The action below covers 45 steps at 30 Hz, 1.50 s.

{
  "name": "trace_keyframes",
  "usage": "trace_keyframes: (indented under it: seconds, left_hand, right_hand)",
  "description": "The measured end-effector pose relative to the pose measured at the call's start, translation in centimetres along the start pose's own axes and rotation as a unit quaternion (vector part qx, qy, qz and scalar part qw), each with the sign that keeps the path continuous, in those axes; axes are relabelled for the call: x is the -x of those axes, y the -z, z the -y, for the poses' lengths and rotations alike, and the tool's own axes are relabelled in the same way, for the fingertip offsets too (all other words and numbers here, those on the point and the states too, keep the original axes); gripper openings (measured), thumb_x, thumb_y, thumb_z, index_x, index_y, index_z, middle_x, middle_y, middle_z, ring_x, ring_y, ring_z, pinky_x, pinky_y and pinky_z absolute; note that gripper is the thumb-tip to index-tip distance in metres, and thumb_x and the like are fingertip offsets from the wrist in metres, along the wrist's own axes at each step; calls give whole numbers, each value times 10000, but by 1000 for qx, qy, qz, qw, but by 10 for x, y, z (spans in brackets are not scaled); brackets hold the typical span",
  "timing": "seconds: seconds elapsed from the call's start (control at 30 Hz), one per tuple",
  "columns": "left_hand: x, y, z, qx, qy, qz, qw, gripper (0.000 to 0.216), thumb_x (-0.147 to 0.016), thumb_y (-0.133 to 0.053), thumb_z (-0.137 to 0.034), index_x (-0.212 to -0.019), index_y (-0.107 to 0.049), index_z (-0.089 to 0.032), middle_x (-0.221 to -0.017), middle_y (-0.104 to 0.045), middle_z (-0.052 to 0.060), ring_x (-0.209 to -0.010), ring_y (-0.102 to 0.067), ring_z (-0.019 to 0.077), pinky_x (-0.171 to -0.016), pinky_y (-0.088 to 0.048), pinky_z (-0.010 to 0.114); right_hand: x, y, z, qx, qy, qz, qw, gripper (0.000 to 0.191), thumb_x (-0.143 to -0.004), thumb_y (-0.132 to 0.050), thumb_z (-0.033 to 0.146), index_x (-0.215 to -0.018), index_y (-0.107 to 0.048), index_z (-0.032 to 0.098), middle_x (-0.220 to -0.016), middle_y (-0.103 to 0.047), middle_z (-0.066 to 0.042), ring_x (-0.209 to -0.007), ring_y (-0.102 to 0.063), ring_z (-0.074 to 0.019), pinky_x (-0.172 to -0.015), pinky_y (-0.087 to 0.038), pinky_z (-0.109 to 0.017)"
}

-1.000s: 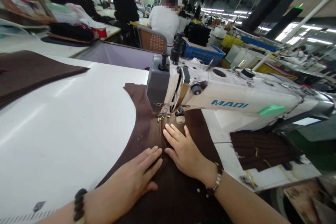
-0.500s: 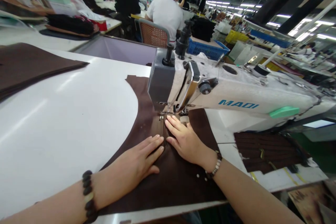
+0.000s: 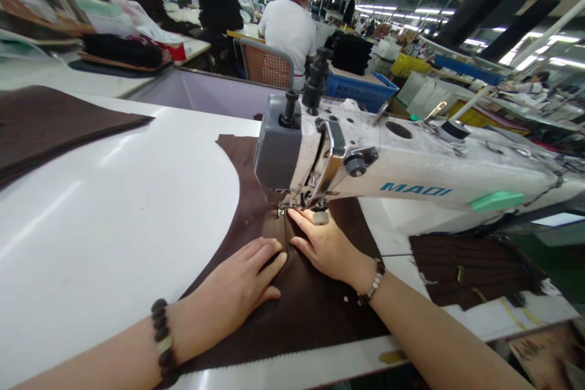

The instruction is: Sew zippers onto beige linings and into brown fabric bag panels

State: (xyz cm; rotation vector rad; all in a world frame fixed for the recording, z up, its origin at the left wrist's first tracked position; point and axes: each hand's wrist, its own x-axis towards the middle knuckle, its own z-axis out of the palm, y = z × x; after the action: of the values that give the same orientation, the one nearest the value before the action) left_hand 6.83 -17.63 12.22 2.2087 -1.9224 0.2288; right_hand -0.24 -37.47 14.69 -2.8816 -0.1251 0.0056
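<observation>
A dark brown panel of fabric or leather [image 3: 315,311] lies on the white table under the head of a sewing machine [image 3: 315,152]. A narrow ridged strip that looks like a zipper [image 3: 286,233] runs along it up to the presser foot [image 3: 280,212]. My left hand [image 3: 249,274] rests flat on the panel, left of the strip, with its fingertips at the strip's edge. My right hand [image 3: 326,247] lies on the other side, fingers stretched out, the index fingertip close beside the presser foot. The machine head partly hides its other fingers.
Brown panels are stacked [image 3: 55,125] on the table [image 3: 114,213] at the left. More brown strips with brass-coloured bits lie in a pile [image 3: 475,268] at the right. Behind the machine are a blue crate [image 3: 361,88], a chair [image 3: 267,64] and a seated person [image 3: 290,24].
The brown panel has slid a little away from me under the machine head, its near edge now farther from me. Both hands stay on it, and my right fingertips are nearer the presser foot.
</observation>
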Motion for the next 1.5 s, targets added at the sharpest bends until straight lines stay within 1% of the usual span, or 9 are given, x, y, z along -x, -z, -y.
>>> trace_keyframes:
  seconds: [0.13, 0.27, 0.47, 0.67, 0.93, 1.07, 1.2, 1.4, 1.5]
  left_hand:
    - [3, 1, -6, -9, -5, -25, 1000, 351, -937, -452, -317, -1195, -552, -102, -1222, -566, 148, -1122, -549, 252, -971, -488, 387]
    - [1, 0, -11, -32, -8, -17, 999, 433, -887, -543, -370, -1185, -556, -56, -1183, -588, 178, -1091, -565, 288, -962, -487, 406]
    - [3, -4, -13, -35, 10, -29, 999, 411, -901, -519, -365, -1180, -565, -67, -1220, -578, 182, -1136, -547, 290, -984, -468, 398]
    - [5, -7, -10, -29, -9, -19, 999, 402, -924, -480, -356, -1207, -552, -80, -1276, -558, 177, -1183, -525, 270, -1022, -439, 399]
    - [4, -9, -8, -52, -11, -25, 998, 390, -914, -500, -341, -1196, -563, -79, -1258, -572, 183, -1155, -556, 286, -989, -471, 415]
    - [3, -10, -5, -38, -6, -15, 999, 387, -921, -489, -354, -1201, -565, -98, -1286, -554, 174, -1193, -527, 274, -1024, -440, 413]
    - [-1, -10, 0, -39, -8, 1, 999, 402, -926, -482, -353, -1227, -545, -94, -1289, -552, 167, -1198, -521, 271, -1034, -430, 414]
    - [-7, -12, 9, -36, -10, -4, 999, 432, -913, -504, -347, -1236, -528, -61, -1280, -550, 186, -1172, -533, 306, -998, -458, 448]
    - [-10, -14, 15, -19, -4, -13, 1000, 436, -922, -481, -366, -1238, -525, -69, -1283, -543, 182, -1172, -531, 302, -1001, -452, 446]
  right_hand:
    - [16, -4, 15, 7, -35, 4, 999, 447, -947, -414, 260, -1368, -405, 112, -1424, -375, -133, -1327, -332, -240, -1101, -210, -579]
    - [24, -11, 17, -2, -36, 17, 999, 455, -945, -387, 225, -1388, -374, 122, -1450, -336, -123, -1357, -283, -231, -1105, -183, -591]
    - [24, -13, 9, -14, -24, 20, 999, 455, -945, -374, 224, -1393, -369, 149, -1458, -328, -100, -1367, -270, -221, -1108, -170, -590]
    - [25, -11, 9, -21, -21, 21, 999, 438, -947, -379, 226, -1381, -391, 164, -1453, -339, -93, -1361, -282, -213, -1112, -161, -588]
    - [23, -11, 9, -12, -20, 23, 999, 446, -952, -372, 238, -1391, -373, 161, -1462, -323, -90, -1369, -263, -211, -1111, -154, -590]
    - [20, -11, 9, -11, -24, 16, 1000, 435, -953, -365, 229, -1381, -386, 153, -1450, -342, -100, -1363, -275, -213, -1103, -165, -598]
    - [15, -10, 6, -14, -18, 5, 1000, 436, -949, -376, 229, -1376, -399, 141, -1444, -349, -115, -1363, -276, -210, -1115, -169, -566]
    - [5, -7, 2, -13, -26, 19, 999, 441, -954, -380, 234, -1382, -400, 130, -1441, -352, -120, -1337, -323, -224, -1105, -259, -502]
    - [0, -5, 1, -7, -28, 9, 1000, 443, -955, -386, 245, -1385, -399, 140, -1432, -365, -123, -1299, -378, -227, -1087, -300, -492]
